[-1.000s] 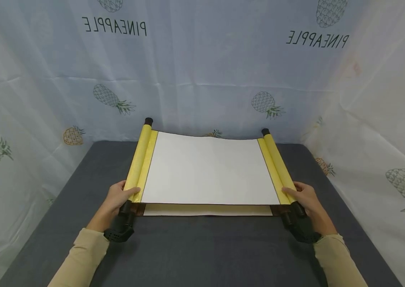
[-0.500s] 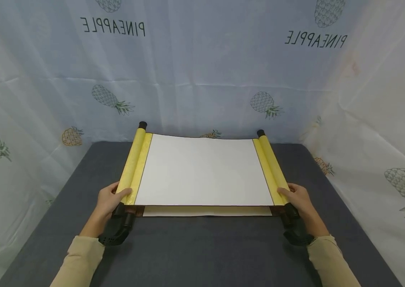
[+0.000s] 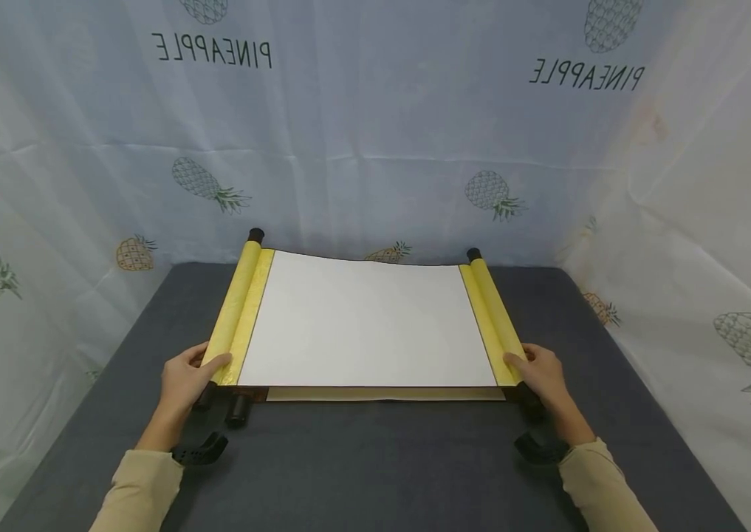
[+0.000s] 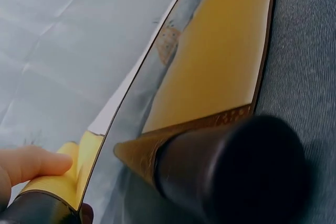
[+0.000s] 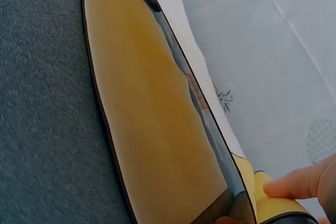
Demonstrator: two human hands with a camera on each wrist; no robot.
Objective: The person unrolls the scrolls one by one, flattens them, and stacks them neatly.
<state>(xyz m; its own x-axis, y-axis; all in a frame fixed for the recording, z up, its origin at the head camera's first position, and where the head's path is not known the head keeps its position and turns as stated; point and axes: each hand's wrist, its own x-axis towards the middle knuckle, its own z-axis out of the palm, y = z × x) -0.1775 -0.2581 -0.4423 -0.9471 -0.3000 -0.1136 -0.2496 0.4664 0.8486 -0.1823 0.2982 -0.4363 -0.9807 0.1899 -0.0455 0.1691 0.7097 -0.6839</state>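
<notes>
A yellow-edged scroll [image 3: 367, 321], partly unrolled with a blank white middle, is held up between both hands. My left hand [image 3: 181, 383] grips its left roller, thumb on the yellow edge, near the black end knob [image 4: 39, 208]. My right hand [image 3: 544, 375] holds the right roller the same way, its thumb [image 5: 294, 184] on the yellow. Below it a second scroll [image 3: 385, 394] with cream paper and brown rolled ends lies on the table, mostly hidden in the head view. The left wrist view shows a gap between the two and the lower scroll's dark roller knob [image 4: 205, 171].
A dark grey cloth covers the table [image 3: 375, 465]. A pale curtain [image 3: 375, 111] printed with pineapples hangs behind and along both sides. Black straps [image 3: 202, 449] sit on both wrists.
Both hands have shifted left and slightly nearer with the upper scroll, which covers more of the lower one. The lower scroll stays put; its left knob now shows beside the upper roller.
</notes>
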